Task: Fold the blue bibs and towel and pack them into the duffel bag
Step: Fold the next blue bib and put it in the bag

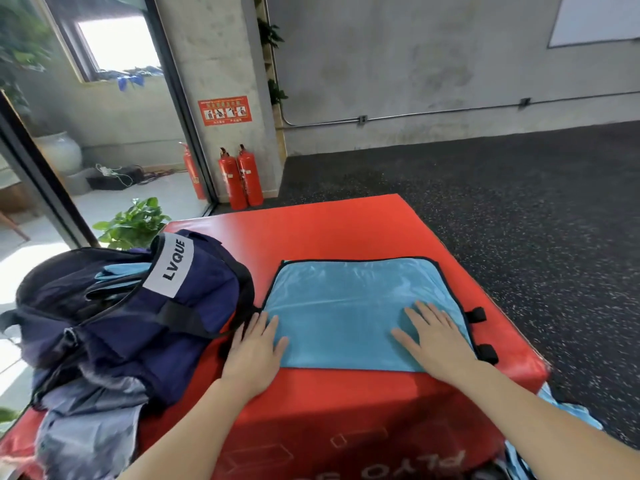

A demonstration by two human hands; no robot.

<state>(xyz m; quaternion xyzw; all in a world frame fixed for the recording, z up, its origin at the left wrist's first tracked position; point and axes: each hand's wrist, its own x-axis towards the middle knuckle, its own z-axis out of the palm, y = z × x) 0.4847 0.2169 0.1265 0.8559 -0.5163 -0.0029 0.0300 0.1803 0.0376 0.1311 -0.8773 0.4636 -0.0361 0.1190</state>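
A light blue cloth with dark piping (349, 299) lies flat on the red padded box (311, 230), folded over with its fold toward me. My left hand (254, 351) rests flat at its near left corner, thumb on the cloth. On its near right part my right hand (436, 341) presses down with straight, spread fingers. To the left sits the navy duffel bag (138, 306), its mouth open, with a white LVQUE label and light blue fabric (121, 271) showing inside.
Grey-blue clothing (86, 417) spills from under the bag at the box's near left. More light blue fabric (561, 410) hangs off the box's right side. Black strap loops (479, 315) stick out at the right edge. Two red fire extinguishers (240, 176) and a potted plant (133, 223) stand beyond.
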